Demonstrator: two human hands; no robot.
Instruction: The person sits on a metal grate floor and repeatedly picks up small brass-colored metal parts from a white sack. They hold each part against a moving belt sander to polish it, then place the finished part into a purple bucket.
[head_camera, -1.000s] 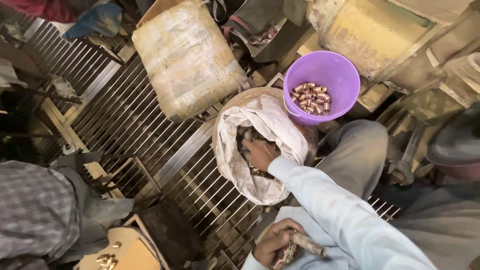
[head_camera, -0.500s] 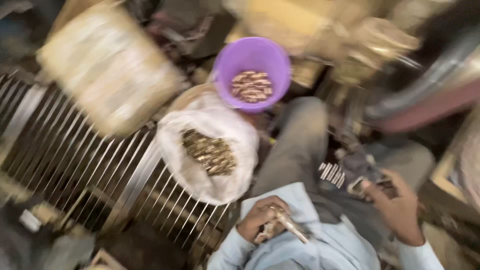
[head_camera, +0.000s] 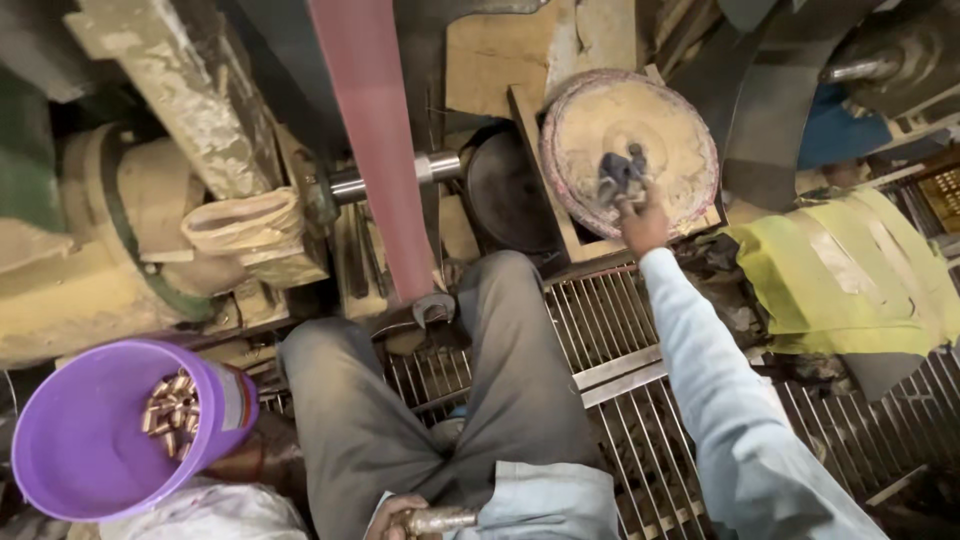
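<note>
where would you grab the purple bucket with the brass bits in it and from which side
Probably by the rim of the purple bucket, on the part nearest the person's knee, coming down from above. It stands with its mouth open upward and the rim is bare all round, while the brass pieces lie in a loose heap against one wall, so it should be lifted level. The left hand, low by the lap, is closest.

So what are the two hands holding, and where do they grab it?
The left hand grips a short metal rod by one end. The right hand pinches a dark cloth at its lower edge, against the round wheel.
</note>
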